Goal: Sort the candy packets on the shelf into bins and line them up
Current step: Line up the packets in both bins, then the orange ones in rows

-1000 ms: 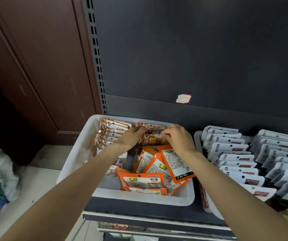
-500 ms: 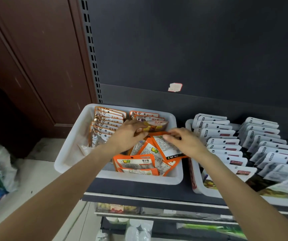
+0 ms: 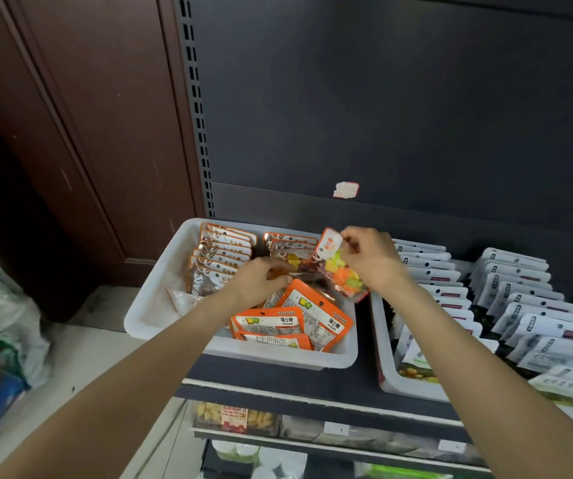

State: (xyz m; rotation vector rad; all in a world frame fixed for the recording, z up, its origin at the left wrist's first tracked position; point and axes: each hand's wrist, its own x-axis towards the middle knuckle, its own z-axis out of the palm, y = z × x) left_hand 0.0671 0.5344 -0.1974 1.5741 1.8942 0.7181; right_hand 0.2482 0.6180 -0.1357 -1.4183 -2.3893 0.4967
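The right hand (image 3: 373,261) has just lifted a candy packet (image 3: 338,267) clear of the loose heap, pinching its top at frame centre above the white bin (image 3: 154,305), while the left hand (image 3: 261,280), fingers curled, grips packets in the back row, so lining up continues.

Both your forearms reach forward, nearly parallel. Your left hand (image 3: 261,276) lies palm down, fingers curled; your right hand (image 3: 373,259) is raised, thumb and fingers pinched together.
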